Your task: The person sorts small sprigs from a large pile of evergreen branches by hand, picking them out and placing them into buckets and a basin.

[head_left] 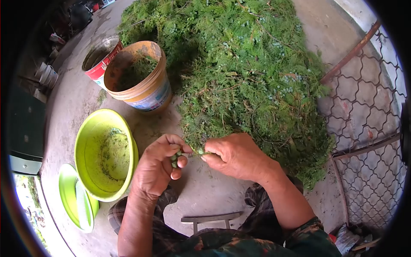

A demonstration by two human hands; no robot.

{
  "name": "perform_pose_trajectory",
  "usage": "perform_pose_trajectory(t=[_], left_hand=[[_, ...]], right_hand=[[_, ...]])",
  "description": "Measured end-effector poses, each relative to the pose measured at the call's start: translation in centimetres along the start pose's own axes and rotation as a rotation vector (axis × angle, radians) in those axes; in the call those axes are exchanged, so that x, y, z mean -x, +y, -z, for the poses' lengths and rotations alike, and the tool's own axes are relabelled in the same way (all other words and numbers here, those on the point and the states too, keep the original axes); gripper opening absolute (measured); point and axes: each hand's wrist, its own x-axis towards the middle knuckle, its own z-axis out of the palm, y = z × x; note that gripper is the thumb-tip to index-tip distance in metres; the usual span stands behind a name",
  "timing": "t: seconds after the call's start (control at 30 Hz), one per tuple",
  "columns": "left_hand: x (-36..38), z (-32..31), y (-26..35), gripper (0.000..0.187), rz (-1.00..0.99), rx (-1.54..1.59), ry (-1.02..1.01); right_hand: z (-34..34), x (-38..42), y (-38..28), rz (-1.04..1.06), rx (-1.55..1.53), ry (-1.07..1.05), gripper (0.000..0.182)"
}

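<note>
My left hand (157, 165) is curled, palm up, around a few small green seed cones (174, 159). A thin green sprig (197, 150) with cones runs between the two hands. Thumb and forefinger of my right hand (239, 156) pinch the sprig's other end. Just beyond both hands spreads a big pile of cut evergreen branches (252, 81), dotted with bluish-green cones. To the left of my left hand stands a lime-green basin (81, 143) with some cones and brown-green bits on its bottom.
Behind the basin stand an orange-yellow bucket (159, 88) with greenery inside and a red-and-white bucket (95, 73). A second green basin (66, 192) is at lower left. Wire mesh (364, 107) borders the right side. A small wooden stool (209, 218) shows between my knees.
</note>
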Motion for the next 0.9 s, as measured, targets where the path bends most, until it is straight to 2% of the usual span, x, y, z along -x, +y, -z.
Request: perform_pose_trajectory(t=[0.03, 0.1, 0.13, 0.2, 0.27, 0.33, 0.37, 0.43, 0.47, 0.53, 0.57, 0.6, 0.63, 0.67, 0.73, 0.77, 0.87, 0.9], left_hand=[[-0.1, 0.1, -0.1, 0.012, 0.0, -0.002, 0.001], [-0.2, 0.4, -0.5, 0.013, -0.033, -0.282, -0.032], [-0.2, -0.1, -0.8, 0.013, -0.028, -0.284, -0.035], [-0.1, -1.3, -1.5, 0.017, -0.309, -0.731, -0.019], [-0.3, -1.2, -2.1, 0.024, -0.269, -0.786, -0.029], [-1.1, -0.5, -3.3, 0.019, -0.551, -0.988, -0.024], [-1.1, -0.7, -3.3, 0.019, -0.549, -0.988, -0.024], [-0.8, -1.4, -2.9, 0.013, -0.677, -1.279, 0.059], [-0.8, -1.4, -2.8, 0.013, -0.676, -1.277, 0.059], [-0.6, -1.4, -2.6, 0.012, -0.507, -0.711, 0.169], [0.1, -1.3, -0.6, 0.019, -0.315, -0.301, 0.179], [-0.3, -0.4, 0.8, 0.024, -0.325, -0.138, 0.228], [-0.6, 1.7, 1.9, 0.022, -0.321, 0.054, 0.152], [-1.0, 3.0, 2.5, 0.021, -0.319, 0.25, 0.076], [-1.3, 3.8, 1.7, 0.016, -0.278, 0.337, 0.1], [-1.3, 3.9, 1.3, 0.013, -0.229, 0.417, 0.123], [-1.5, 2.5, -0.7, 0.012, -0.166, 0.368, 0.187], [-1.7, 2.8, -1.4, 0.013, -0.145, 0.377, 0.141]], right_hand=[[0.1, 0.1, 0.0, -0.015, 0.038, -0.02, 0.02], [0.0, 0.3, 0.2, -0.011, 0.063, -0.022, 0.02], [0.0, 0.4, 0.3, -0.006, 0.091, -0.028, 0.019], [-0.1, 0.5, 0.4, -0.009, 0.092, -0.024, 0.019], [-0.2, 0.6, 0.5, -0.006, 0.092, -0.022, 0.019], [-0.3, 0.6, 0.6, -0.011, 0.121, -0.04, 0.018], [-0.4, 0.6, 0.6, -0.012, 0.12, -0.041, 0.018], [-0.4, 0.6, 0.5, -0.05, 0.108, -0.033, 0.017], [-0.4, 0.5, 0.7, -0.05, 0.108, -0.034, 0.017], [-0.2, 0.5, 1.1, 0.049, -0.028, -0.004, 0.023], [-0.1, 0.5, 1.1, 0.049, -0.028, -0.005, 0.023], [-0.1, 0.6, 1.0, -0.047, -0.323, -0.056, 0.025], [0.0, 0.6, 0.8, -0.144, -0.619, -0.107, 0.028], [0.2, 0.6, 0.7, -0.144, -0.617, -0.11, 0.028], [0.8, 0.1, 0.7, -0.503, -1.176, -0.038, 0.03], [0.7, 0.0, 0.8, -0.567, -1.288, 0.003, 0.028], [0.1, -0.4, 1.2, -0.672, -1.459, 0.053, 0.023], [-0.2, -0.5, 1.2, -0.671, -1.457, 0.046, 0.023]])
